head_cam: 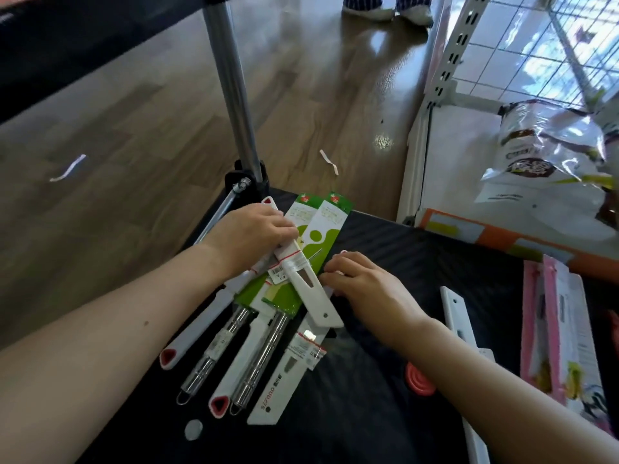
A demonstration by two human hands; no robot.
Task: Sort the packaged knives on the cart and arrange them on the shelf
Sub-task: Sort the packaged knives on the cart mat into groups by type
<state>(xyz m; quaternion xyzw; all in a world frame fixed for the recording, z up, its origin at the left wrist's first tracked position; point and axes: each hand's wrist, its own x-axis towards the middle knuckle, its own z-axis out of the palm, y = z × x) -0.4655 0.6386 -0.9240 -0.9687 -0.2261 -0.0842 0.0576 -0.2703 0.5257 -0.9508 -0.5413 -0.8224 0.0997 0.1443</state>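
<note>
Packaged knives (pixel 268 316): a loose pile on the black cart (pixel 385 396) top, near-left corner. Judged light, stiff, slippery in sleeves; best taken by the handles or card edges. Left hand (pixel 254 236) is closed over a white sheathed knife (pixel 301 279); right hand (pixel 365 286), fingers curled, rests beside the green packs (pixel 321 226), nothing gripped. White shelf (pixel 435 155) is seen far right; wood floor (pixel 134 128) beyond.

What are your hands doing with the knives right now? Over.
Left hand pressing on white-handled knife atop two green-packaged knives. Right hand touching the pile's edge, not gripping. All on cart; shelf untouched. Nothing blocking.
</note>
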